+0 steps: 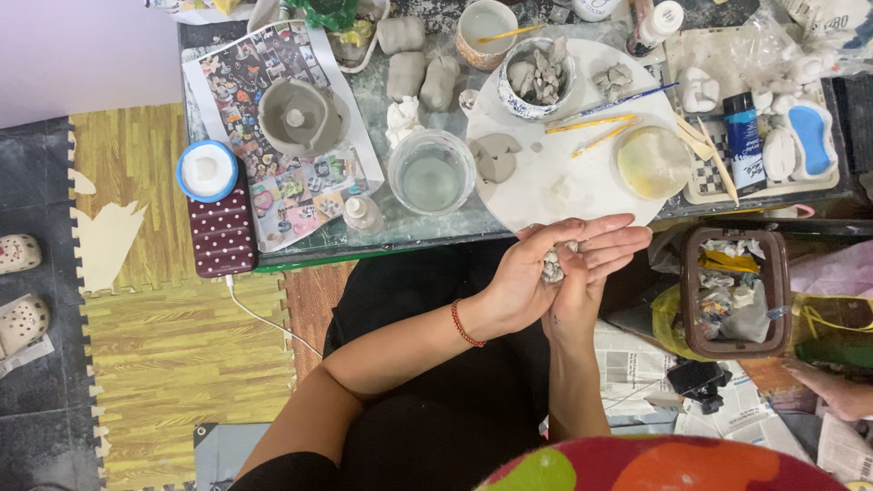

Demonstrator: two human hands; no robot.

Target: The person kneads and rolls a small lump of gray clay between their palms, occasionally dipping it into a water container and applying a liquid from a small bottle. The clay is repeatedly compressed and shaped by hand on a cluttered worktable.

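Clay lump [553, 265] between both hands; round board [555, 186] just beyond them, water cup [432, 173] beyond-left, bin [735, 291] right.

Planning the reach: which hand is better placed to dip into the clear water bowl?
Left, probably. The left hand lies nearer the water bowl, on its side; the right hand sits farther right. Both press the clay lump between them.

clay lump [552, 265]: mostly hidden between palms | right hand [596, 259]: half covered by left hand [527, 273]
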